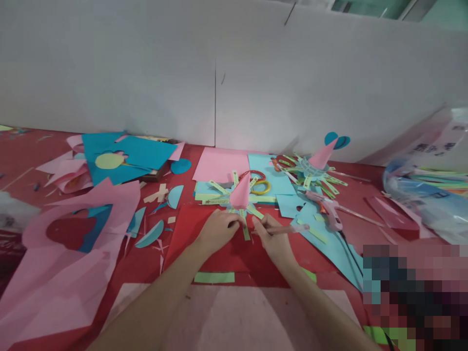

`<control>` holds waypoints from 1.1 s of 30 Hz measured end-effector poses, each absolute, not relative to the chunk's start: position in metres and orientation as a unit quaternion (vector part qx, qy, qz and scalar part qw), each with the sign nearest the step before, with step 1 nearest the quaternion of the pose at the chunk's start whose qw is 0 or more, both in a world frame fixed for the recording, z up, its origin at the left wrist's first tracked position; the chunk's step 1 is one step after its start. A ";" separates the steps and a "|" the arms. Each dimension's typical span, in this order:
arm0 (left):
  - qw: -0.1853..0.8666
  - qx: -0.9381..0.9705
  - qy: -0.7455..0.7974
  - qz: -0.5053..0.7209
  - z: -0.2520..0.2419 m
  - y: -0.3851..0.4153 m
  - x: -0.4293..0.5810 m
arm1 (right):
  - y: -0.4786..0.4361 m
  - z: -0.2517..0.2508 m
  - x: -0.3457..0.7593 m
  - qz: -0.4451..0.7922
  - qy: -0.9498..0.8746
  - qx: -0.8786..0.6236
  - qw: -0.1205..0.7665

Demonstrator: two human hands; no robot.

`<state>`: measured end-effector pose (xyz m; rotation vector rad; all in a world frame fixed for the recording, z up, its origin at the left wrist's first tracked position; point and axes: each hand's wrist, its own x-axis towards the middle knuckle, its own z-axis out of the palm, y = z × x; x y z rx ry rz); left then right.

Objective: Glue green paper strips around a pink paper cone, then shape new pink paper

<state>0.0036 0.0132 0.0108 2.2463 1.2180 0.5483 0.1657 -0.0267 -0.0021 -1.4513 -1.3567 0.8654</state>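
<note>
A paper craft point(240, 194) with a pink cone in its middle and green strips radiating around its base stands on a red sheet point(190, 243). My left hand point(219, 231) is closed at the craft's near left side, its curled fingertips on the base of a green paper strip point(246, 233) that points toward me. In my right hand point(276, 241) is a pen point(292, 228) with a pale pinkish barrel, its back end pointing right. Its tip is hard to make out beside the strip. Dark marks show on some of the other strips.
Behind the craft lie scissors point(260, 187) with red and yellow handles. A similar finished-looking cone craft point(321, 158) stands back right, near a glue gun point(331, 212) with a cord. Pink cut paper point(73, 302) and blue scraps point(149, 235) spread leftward; a plastic bag point(424, 175) sits right.
</note>
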 end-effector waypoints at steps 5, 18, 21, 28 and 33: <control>0.274 0.828 0.447 0.200 0.010 0.016 0.002 | -0.031 0.006 0.166 0.388 -0.562 -0.571 0.455; 0.272 0.829 0.447 0.195 0.008 0.016 0.004 | -0.031 0.008 0.164 0.384 -0.562 -0.587 0.438; 0.267 0.830 0.452 0.190 0.007 0.016 0.004 | -0.032 0.006 0.165 0.373 -0.583 -0.587 0.419; 0.265 0.832 0.447 0.194 0.008 0.015 0.004 | -0.032 0.006 0.165 0.340 -0.616 -0.599 0.382; 0.263 0.836 0.441 0.194 0.006 0.015 0.004 | -0.033 0.008 0.162 0.291 -0.620 -0.621 0.381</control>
